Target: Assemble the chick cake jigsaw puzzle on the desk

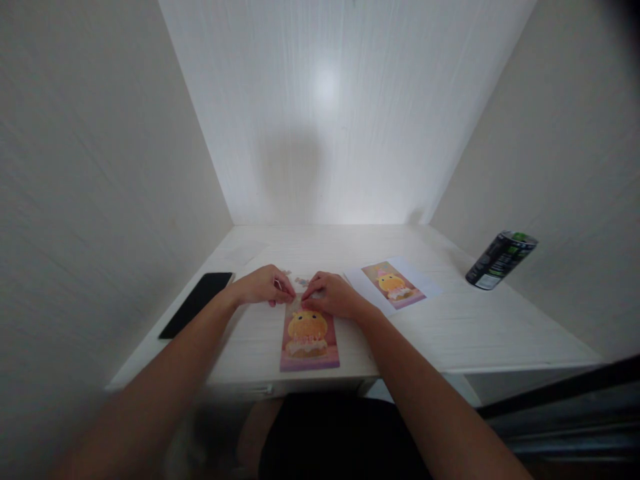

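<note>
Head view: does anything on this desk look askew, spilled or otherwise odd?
The dark can at the right leans sideways in this view, which may be lens distortion. Nothing looks spilled. Both hands rest on the top edge of the puzzle picture; the phone lies flat.

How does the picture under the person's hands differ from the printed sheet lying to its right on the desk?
The picture fills its whole surface with colour, while the sheet has a wide white border around a smaller image. The picture lies straight at the desk's front edge; the sheet lies turned at an angle, farther back. Both hands, left hand and right hand, touch the picture's top edge; nothing touches the sheet. Both show the same yellow cartoon figure on pink.
</note>
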A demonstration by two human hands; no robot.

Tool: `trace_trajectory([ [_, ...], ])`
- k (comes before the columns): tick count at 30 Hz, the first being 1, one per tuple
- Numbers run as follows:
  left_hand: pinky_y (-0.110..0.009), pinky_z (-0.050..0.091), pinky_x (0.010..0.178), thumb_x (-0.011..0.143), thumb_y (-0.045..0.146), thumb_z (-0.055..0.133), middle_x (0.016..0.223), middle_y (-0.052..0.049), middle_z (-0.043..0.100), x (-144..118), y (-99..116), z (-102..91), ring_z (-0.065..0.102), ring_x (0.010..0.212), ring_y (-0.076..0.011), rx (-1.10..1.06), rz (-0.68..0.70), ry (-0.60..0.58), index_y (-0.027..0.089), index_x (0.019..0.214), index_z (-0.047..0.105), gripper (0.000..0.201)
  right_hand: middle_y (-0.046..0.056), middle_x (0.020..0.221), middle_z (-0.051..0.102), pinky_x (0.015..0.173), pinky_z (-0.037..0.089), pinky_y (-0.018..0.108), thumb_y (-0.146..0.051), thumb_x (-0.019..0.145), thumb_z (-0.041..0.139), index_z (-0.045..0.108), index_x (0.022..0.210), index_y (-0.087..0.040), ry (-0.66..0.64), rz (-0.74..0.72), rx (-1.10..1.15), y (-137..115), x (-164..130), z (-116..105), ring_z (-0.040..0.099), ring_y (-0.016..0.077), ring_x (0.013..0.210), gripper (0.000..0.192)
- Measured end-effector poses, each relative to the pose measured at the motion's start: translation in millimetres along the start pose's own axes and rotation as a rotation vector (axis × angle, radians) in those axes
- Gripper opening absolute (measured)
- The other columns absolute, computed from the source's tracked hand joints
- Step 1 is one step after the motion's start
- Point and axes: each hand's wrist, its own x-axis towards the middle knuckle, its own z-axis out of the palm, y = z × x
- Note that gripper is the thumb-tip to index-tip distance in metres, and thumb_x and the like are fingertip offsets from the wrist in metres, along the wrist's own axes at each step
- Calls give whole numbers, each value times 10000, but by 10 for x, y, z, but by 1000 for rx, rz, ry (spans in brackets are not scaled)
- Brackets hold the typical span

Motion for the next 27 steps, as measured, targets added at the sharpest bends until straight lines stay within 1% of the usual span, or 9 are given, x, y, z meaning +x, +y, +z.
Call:
trace_trajectory([
  [2, -202, 372, 438, 657, 370, 692, 627, -43, 638, 10, -26, 4, 510, 493, -107, 12, 6, 12, 143, 768, 723, 255, 32, 891, 659, 756, 438, 269, -280, 733, 707, 757, 855, -247, -4, 11, 3, 1, -3, 1, 585, 142, 796, 136],
  [5, -203, 308, 413, 655, 414, 696, 555, -7, 579, 37, -77, 2, 441, 439, -84, 56, -2, 47, 143, 713, 684, 277, 34, 895, 660, 758, 440, 272, -277, 730, 709, 757, 851, -248, -5, 23, 3, -11, -2, -9, 586, 145, 804, 133],
  [9, -212, 270, 433, 607, 467, 730, 488, 29, 514, 84, -161, -19, 403, 440, -76, 143, -17, 119, 150, 609, 605, 341, 35, 880, 656, 739, 441, 262, -279, 737, 706, 757, 847, -241, -11, -12, 0, -13, 4, -15, 585, 141, 792, 127],
  [13, -221, 241, 421, 541, 517, 762, 435, 49, 460, 90, -208, -40, 373, 399, -70, 148, -89, 148, 163, 542, 523, 427, 32, 894, 656, 749, 440, 261, -295, 747, 698, 756, 858, -242, -3, -29, 4, 13, -3, -1, 587, 139, 798, 135],
  [15, -226, 236, 416, 556, 539, 746, 428, 46, 462, 74, -203, -44, 374, 383, -72, 149, -112, 147, 163, 547, 532, 433, 29, 896, 656, 749, 441, 259, -297, 744, 701, 755, 860, -243, -1, -16, 6, 21, -10, 6, 589, 137, 795, 139],
  [19, -239, 228, 410, 635, 571, 676, 406, 33, 456, 53, -177, -37, 363, 367, -80, 179, -100, 156, 162, 531, 555, 439, 26, 895, 658, 742, 442, 253, -289, 744, 701, 753, 858, -240, -3, -12, 13, 20, -12, 11, 592, 132, 788, 135],
  [23, -237, 228, 411, 588, 541, 723, 406, 41, 454, 62, -179, -17, 384, 368, -84, 175, -91, 181, 168, 531, 552, 415, 26, 900, 661, 726, 444, 253, -287, 744, 700, 754, 850, -238, -5, -9, 16, 4, -9, 8, 596, 130, 769, 128],
  [27, -239, 211, 412, 610, 564, 700, 398, 41, 456, 61, -188, -13, 376, 363, -81, 205, -37, 205, 171, 525, 533, 435, 25, 911, 663, 727, 447, 254, -285, 743, 703, 753, 848, -245, -3, 2, 11, -17, -15, -2, 597, 132, 777, 124],
])
